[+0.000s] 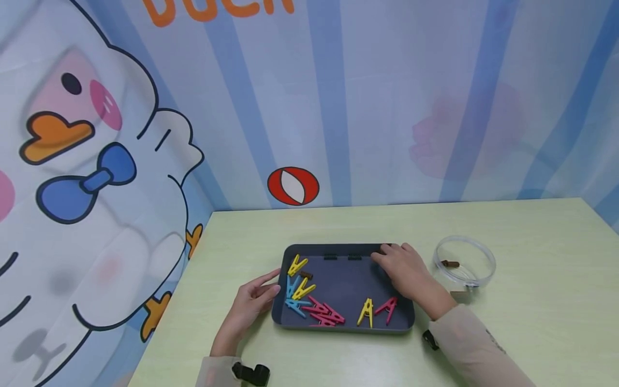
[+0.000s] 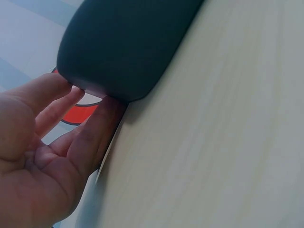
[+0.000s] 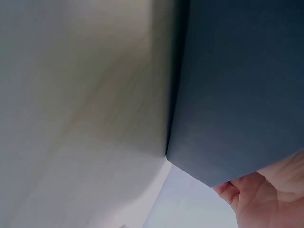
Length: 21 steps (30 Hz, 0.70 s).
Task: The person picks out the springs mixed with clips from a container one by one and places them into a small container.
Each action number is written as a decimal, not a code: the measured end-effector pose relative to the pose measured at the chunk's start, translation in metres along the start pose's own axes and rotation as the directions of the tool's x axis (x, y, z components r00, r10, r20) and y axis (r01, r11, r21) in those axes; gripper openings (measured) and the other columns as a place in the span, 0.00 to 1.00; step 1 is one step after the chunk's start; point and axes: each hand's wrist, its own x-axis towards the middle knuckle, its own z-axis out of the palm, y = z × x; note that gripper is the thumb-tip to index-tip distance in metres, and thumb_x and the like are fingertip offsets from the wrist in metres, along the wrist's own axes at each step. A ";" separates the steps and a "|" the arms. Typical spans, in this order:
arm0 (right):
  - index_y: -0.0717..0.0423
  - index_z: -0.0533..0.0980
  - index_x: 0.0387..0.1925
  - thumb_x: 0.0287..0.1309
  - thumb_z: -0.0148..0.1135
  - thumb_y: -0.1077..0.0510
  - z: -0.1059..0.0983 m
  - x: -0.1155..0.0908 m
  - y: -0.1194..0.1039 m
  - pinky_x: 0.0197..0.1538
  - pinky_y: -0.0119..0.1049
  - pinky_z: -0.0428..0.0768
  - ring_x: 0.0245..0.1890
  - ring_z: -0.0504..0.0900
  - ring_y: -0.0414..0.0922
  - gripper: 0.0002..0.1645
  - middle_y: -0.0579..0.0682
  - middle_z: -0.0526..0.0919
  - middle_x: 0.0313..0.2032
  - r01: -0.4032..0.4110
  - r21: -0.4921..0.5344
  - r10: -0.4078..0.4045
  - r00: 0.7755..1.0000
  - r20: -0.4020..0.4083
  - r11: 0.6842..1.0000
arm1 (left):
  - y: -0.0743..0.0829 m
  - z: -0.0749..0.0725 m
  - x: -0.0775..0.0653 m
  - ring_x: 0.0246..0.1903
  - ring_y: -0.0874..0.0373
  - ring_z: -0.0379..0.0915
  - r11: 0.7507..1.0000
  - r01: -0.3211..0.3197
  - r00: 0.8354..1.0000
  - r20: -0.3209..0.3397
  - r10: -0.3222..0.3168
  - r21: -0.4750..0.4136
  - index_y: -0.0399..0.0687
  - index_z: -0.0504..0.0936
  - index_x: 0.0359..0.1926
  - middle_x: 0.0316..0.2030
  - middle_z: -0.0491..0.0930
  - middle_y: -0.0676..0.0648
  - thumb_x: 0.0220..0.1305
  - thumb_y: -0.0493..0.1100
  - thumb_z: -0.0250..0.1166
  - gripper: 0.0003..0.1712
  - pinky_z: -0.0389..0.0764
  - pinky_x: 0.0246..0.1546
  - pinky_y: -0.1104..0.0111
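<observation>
A dark grey tray [image 1: 338, 329] lies on the table, holding yellow clothespins [image 1: 366, 312], pink-red clothespins [image 1: 333, 313] and blue clothespins [image 1: 296, 306]. My left hand [image 1: 250, 301] rests on the tray's left end, its fairly straight fingers and thumb against the outer wall, as the left wrist view also shows. At the far right corner, my right hand [image 1: 403, 271] reaches over the rim, fingertips by the back wall; I cannot tell whether they pinch something small. Two dark springs [image 1: 342, 257] lie along that wall, left of these fingers. A brown spring [image 1: 306, 275] sits among the left clothespins.
Right of the tray stands a clear round ring-shaped item [image 1: 492, 263], with a small brown piece [image 1: 451, 264] seen inside its outline. The pale wooden table [image 1: 546, 301] meets a printed cloth backdrop [image 1: 367, 107] at its far edge and on the left.
</observation>
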 end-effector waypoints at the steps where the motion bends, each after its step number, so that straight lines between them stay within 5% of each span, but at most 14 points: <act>1: 0.54 0.82 0.49 0.54 0.71 0.68 0.000 0.000 0.000 0.44 0.48 0.77 0.44 0.80 0.54 0.20 0.55 0.82 0.44 0.007 -0.001 -0.007 1.000 -0.001 1.000 | 0.001 0.000 0.000 0.54 0.47 0.79 1.000 -0.001 1.000 0.000 0.001 -0.002 0.48 0.75 0.68 0.56 0.80 0.36 0.70 0.42 0.65 0.26 0.80 0.53 0.56; 11: 0.56 0.82 0.42 0.42 0.75 0.71 -0.004 -0.001 0.002 0.36 0.45 0.72 0.35 0.77 0.53 0.22 0.52 0.78 0.34 0.049 0.044 -0.048 0.999 -0.013 0.998 | 0.000 0.000 0.001 0.55 0.47 0.79 1.000 -0.005 1.000 0.001 0.005 0.006 0.49 0.75 0.68 0.57 0.80 0.37 0.69 0.43 0.65 0.27 0.80 0.54 0.56; 21: 0.57 0.81 0.44 0.50 0.72 0.72 -0.007 0.001 0.003 0.37 0.45 0.74 0.37 0.80 0.53 0.18 0.53 0.82 0.35 0.036 0.038 -0.036 0.999 0.003 0.999 | -0.001 0.000 0.001 0.55 0.47 0.78 1.000 0.007 1.000 -0.008 -0.007 0.018 0.51 0.76 0.67 0.57 0.80 0.39 0.69 0.42 0.65 0.26 0.79 0.55 0.55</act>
